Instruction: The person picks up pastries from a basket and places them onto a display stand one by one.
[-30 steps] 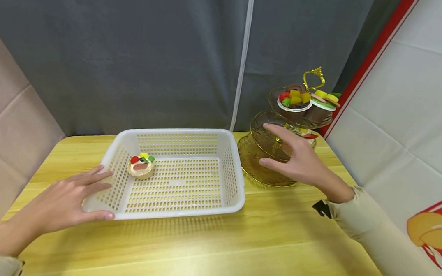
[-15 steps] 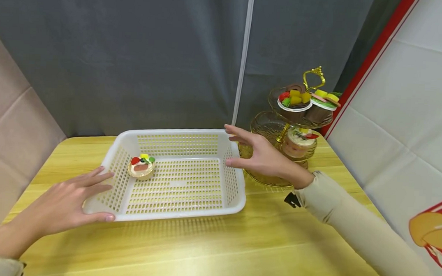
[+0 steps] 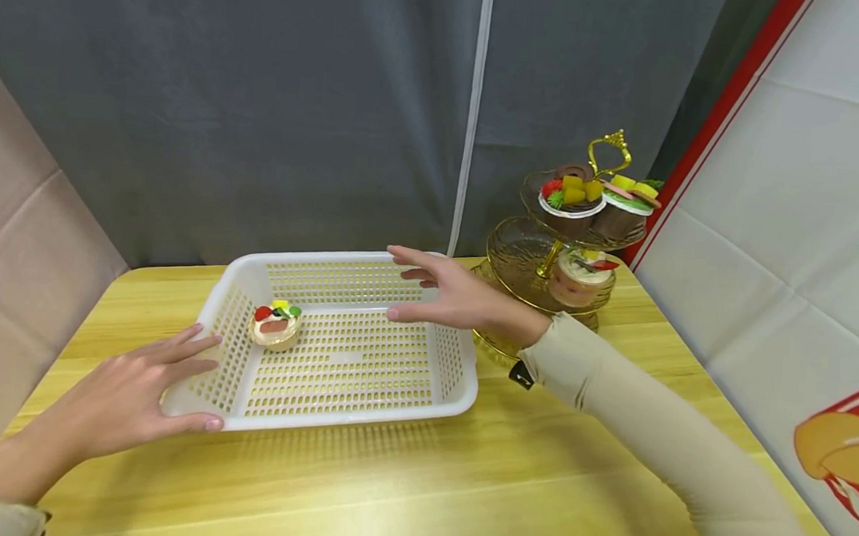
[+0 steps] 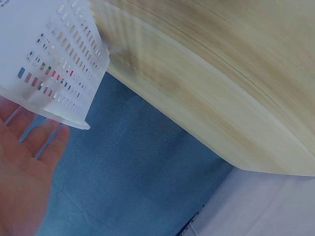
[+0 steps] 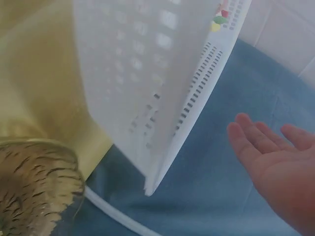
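Note:
A white perforated plastic basket (image 3: 344, 418) stands on the wooden table. Inside its left part sits a small toy fruit tart (image 3: 274, 335) topped with red, yellow and green pieces. My left hand (image 3: 130, 392) rests on the basket's left rim, fingers spread; in the left wrist view its fingertips meet the rim. Above the basket's right side hovers my right hand (image 3: 464, 299), thumb and fingers apart, holding nothing. In the right wrist view that palm (image 5: 283, 167) faces the camera, apart from the basket wall (image 5: 128, 73).
Right of the basket is a tiered glass stand (image 3: 511, 251) with gold trim. Its top tier bears two toy cupcakes, one fruit-topped (image 3: 572, 202) and one green-topped (image 3: 622, 216). A cream dessert (image 3: 576, 284) sits on the middle tier. A grey curtain (image 3: 299, 118) hangs behind.
My right hand has travelled left, from in front of the tiered stand to over the basket's right side, uncovering the cream dessert. The left hand and basket stay in place.

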The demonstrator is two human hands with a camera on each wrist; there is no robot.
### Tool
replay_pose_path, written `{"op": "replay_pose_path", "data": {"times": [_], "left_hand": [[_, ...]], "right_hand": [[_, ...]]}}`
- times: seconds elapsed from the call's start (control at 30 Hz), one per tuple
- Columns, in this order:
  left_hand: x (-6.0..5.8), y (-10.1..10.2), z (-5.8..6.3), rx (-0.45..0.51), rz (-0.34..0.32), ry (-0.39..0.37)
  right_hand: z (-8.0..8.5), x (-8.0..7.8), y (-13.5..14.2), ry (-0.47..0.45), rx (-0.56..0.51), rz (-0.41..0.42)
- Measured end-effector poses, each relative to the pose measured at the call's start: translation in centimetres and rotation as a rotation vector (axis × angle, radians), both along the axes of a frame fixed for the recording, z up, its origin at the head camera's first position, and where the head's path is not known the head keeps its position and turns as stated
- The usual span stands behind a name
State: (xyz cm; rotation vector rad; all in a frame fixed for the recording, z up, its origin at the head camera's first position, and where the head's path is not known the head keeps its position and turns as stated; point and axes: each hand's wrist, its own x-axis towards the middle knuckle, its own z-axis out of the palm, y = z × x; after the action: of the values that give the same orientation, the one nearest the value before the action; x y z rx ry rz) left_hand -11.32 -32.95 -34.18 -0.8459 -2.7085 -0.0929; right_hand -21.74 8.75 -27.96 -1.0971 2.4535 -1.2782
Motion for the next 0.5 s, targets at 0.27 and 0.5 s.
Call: {"op": "replay_pose_path", "data": {"times": [0.27, 0.5], "left_hand": [[0.0, -0.1, -0.1, 0.012, 0.004, 0.001], [-0.1, -0.1, -0.1, 0.017, 0.004, -0.003]], "right_hand": [[0.3, -1.0, -2.6, 0.048, 0.134, 0.054], [-0.2, -2.0, -4.5, 0.013, 0.186, 0.087]]}}
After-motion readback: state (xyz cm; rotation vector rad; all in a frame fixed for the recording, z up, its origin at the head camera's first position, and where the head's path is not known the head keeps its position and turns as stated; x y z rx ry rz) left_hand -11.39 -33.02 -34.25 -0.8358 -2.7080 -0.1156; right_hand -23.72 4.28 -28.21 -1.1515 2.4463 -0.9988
